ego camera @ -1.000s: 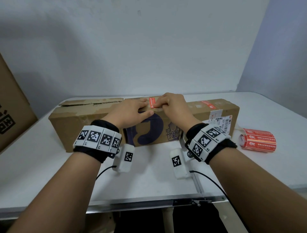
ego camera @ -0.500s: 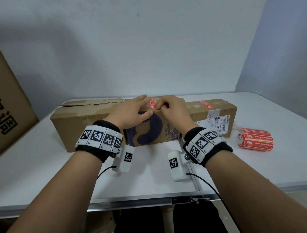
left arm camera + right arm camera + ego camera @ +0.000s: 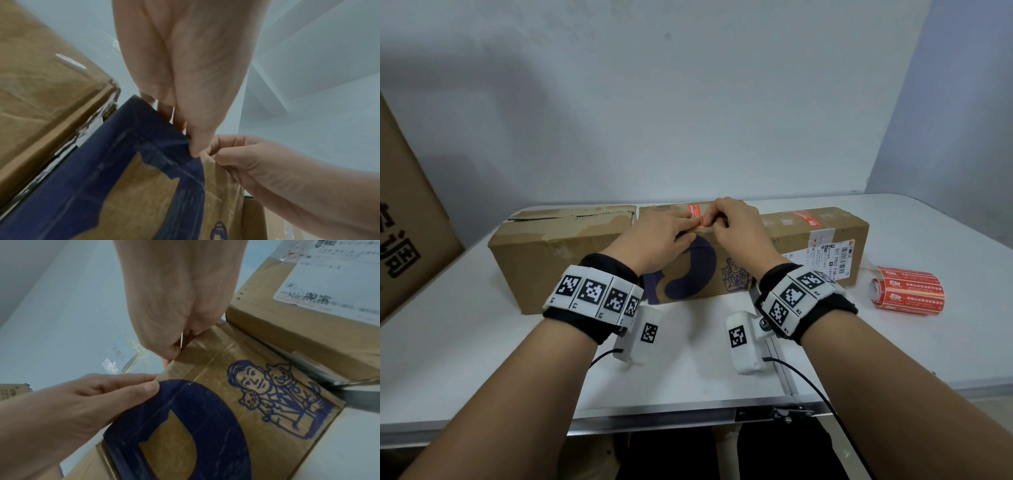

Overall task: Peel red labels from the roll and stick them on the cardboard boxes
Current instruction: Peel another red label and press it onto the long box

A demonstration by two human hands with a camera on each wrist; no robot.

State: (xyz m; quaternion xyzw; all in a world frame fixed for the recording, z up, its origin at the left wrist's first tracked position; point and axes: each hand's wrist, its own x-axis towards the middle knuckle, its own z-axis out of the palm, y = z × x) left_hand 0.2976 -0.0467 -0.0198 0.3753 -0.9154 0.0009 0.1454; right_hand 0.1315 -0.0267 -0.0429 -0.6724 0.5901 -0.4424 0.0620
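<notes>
The red label (image 3: 697, 217) lies on the top front edge of the long cardboard box (image 3: 558, 260), a creased brown carton with torn flaps and a dark blue print, lying lengthwise on the smooth white desk (image 3: 465, 342). The left hand (image 3: 659, 236) rests flat, fingers straight on the label, thumb against the box front. The right hand (image 3: 736, 226) has its fingers curled, tips pinching the label's edge. Far right, the glossy red label roll (image 3: 907, 291) lies on its side.
</notes>
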